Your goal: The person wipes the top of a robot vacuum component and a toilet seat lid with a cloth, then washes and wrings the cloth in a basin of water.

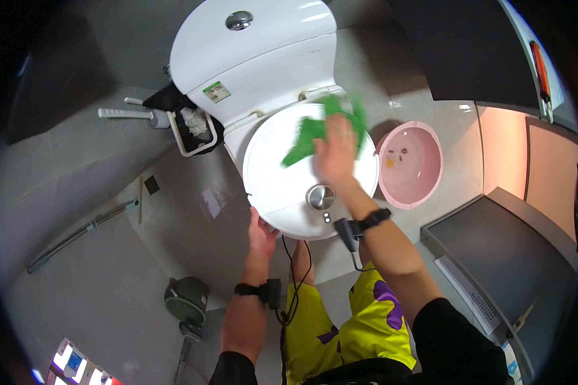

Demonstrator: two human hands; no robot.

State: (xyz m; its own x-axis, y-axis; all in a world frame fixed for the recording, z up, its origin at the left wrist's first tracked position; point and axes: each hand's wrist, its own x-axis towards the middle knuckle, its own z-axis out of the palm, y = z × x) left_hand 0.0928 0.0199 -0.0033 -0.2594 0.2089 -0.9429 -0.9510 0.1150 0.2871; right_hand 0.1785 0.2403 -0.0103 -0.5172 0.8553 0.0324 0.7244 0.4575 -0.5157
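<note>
A round white robot vacuum, with a silver turret and two small buttons, lies over the toilet bowl. My left hand grips its near-left rim from the side, fingers partly hidden beneath. On its upper right, my right hand presses a crumpled green cloth flat against the white top. Motion blurs both the cloth and that hand. Part of the cloth hangs past the far right rim. Behind the vacuum stands the white toilet tank with a chrome flush button.
A pink plastic basin sits on the floor close to the vacuum's right rim. Left of the toilet are a small waste bin and a white-handled brush. Black cables hang between my arms. A green bucket stands lower left.
</note>
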